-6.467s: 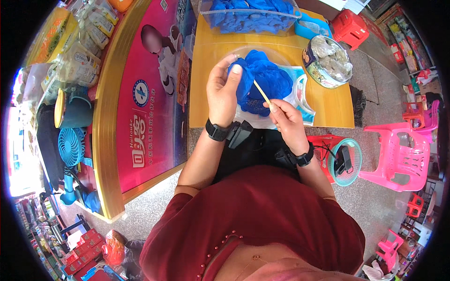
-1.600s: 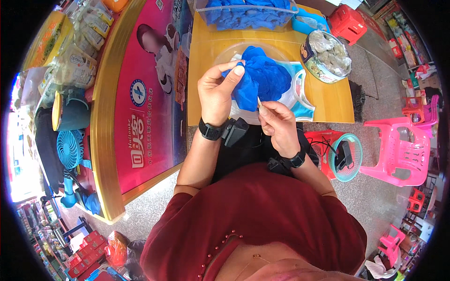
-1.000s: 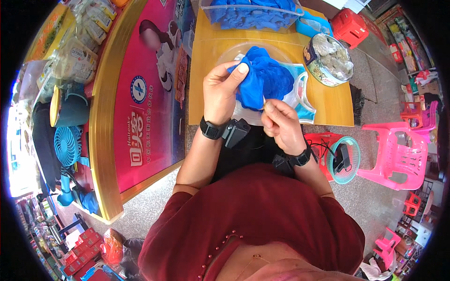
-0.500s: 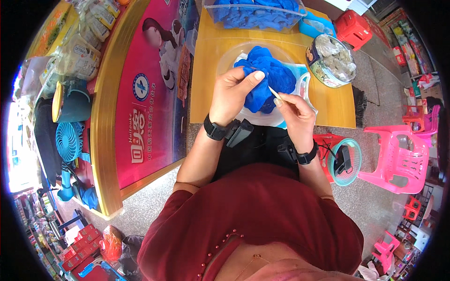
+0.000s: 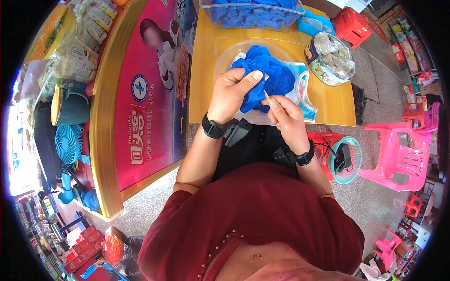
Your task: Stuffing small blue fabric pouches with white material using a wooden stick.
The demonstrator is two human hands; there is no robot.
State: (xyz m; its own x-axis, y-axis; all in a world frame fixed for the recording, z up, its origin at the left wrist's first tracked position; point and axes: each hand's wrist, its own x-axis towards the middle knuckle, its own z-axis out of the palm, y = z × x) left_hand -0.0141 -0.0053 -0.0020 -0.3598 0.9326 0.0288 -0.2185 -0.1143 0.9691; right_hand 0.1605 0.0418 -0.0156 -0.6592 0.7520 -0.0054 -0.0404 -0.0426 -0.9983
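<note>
Bunched blue cloth [image 5: 277, 75] lies over a round translucent bowl [image 5: 224, 58] on the yellow table. My left hand [image 5: 232, 92] pinches the left part of this cloth between thumb and fingers. Close by on the right, my right hand [image 5: 287, 112] is closed around a thin, pale, pointed stick [image 5: 267, 97], whose tip is at the edge of the cloth. Whether the tip goes into the cloth I cannot tell. A white and light-blue piece [image 5: 304, 100] with a curved edge lies beside the bowl, partly covered.
A clear bin of blue cloth [image 5: 255, 18], a blue tray [image 5: 315, 23] and a round tin of plastic bags [image 5: 330, 58] stand farther back on the table [image 5: 335, 105]. A pink counter [image 5: 154, 93] borders the left; a pink chair [image 5: 396, 157] and teal basket [image 5: 347, 161] are at right.
My right hand has shifted slightly down and turned, with the stick now pointing more upright. The left hand keeps its pinch on the cloth.
</note>
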